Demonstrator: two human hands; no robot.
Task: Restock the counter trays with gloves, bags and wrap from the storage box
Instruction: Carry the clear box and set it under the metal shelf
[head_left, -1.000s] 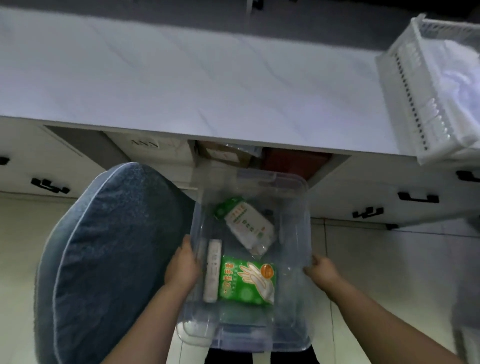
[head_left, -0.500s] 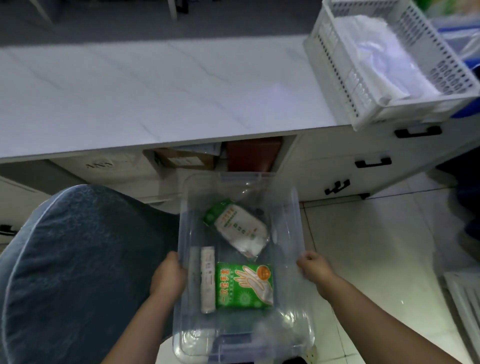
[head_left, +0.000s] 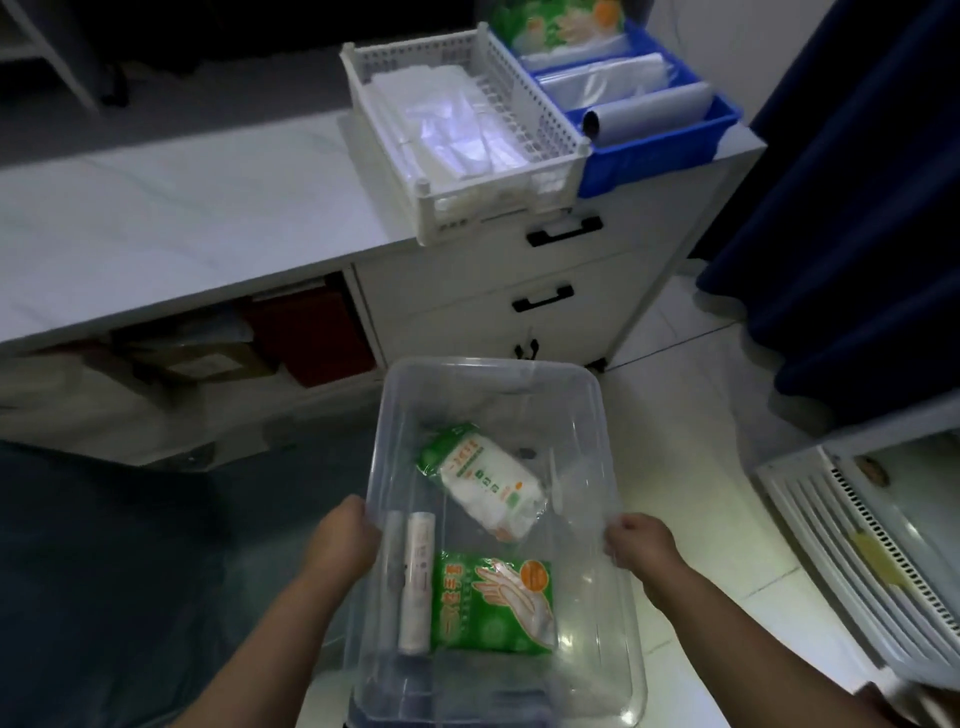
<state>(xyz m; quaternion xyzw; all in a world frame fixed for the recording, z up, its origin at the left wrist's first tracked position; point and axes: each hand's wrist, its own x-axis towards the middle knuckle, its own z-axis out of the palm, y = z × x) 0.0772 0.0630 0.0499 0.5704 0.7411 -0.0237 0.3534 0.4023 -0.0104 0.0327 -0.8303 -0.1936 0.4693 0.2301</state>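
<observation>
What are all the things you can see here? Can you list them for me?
box: one, clear, in front of the counter
glove pack: one, green, near end of the box
white pack: one, white and green, tilted, middle of the box
roll: one, white, along the box's left wall
basket: one, white, on the counter, clear bags inside
tray: one, blue, right of the basket
wrap: one, pale, front of the tray
counter: one, white
curtain: one, dark blue, right
left hand: grips the box's left rim
right hand: grips the box's right rim

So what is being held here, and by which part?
The clear storage box, gripped by its long side rims: left hand on the left, right hand on the right.
</observation>
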